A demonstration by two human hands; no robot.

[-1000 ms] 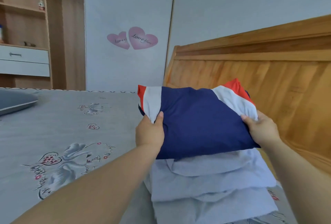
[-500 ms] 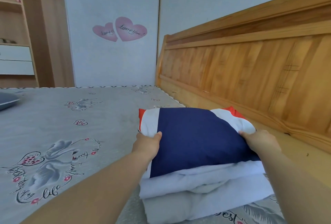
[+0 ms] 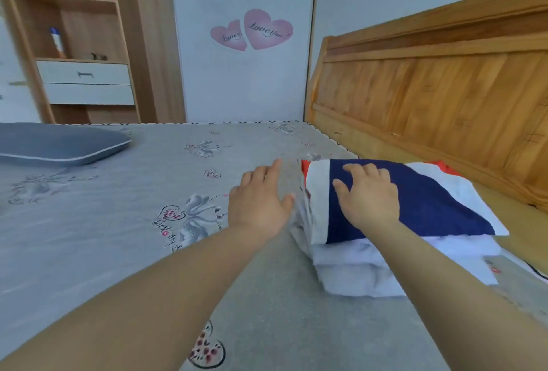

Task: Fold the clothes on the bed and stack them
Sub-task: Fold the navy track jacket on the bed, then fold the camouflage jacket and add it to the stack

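A folded navy garment with white and red bands lies on top of a stack of folded pale-blue clothes on the bed, close to the wooden headboard. My right hand lies flat on the navy garment's left part, fingers spread. My left hand is open just left of the stack, over the sheet, its thumb near the stack's edge. Neither hand grips anything.
The wooden headboard runs along the right side. A grey pillow lies at the far left of the bed. A wooden shelf unit with white drawers stands beyond the bed, beside a wall with heart stickers.
The stack was lowered onto the bed and both hands let go of it. My right hand moved onto the top of the navy garment; my left hand drew away to the left.
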